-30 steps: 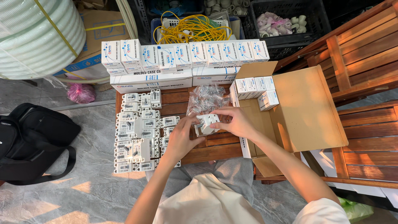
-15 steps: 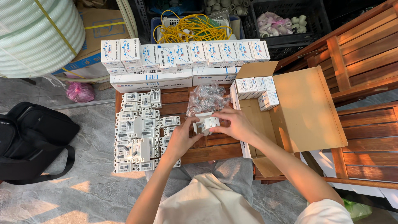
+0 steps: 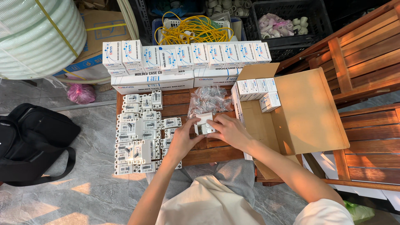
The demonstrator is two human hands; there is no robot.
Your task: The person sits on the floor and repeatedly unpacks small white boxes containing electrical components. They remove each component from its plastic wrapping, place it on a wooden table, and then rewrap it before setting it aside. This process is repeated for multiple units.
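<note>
Both my hands meet over a low wooden table (image 3: 216,152). My left hand (image 3: 183,139) and my right hand (image 3: 228,130) together hold one small white circuit breaker (image 3: 204,124) just above the boards. Beyond it lies a clear plastic bag (image 3: 208,99) with small parts inside. Left of my hands, several white breakers (image 3: 137,133) lie in rows on the table. To the right an open cardboard box (image 3: 308,112) holds a few small white cartons (image 3: 260,89) at its far end.
Rows of white and blue cartons (image 3: 187,56) stand at the table's back. A black bag (image 3: 29,141) lies on the tiled floor at left, below a big white coil (image 3: 37,33). Yellow cable (image 3: 196,29) fills a crate behind. Wooden furniture (image 3: 366,62) stands at right.
My hands have drawn the small breaker a little nearer to me, away from the plastic bag, and turned it between the fingers.
</note>
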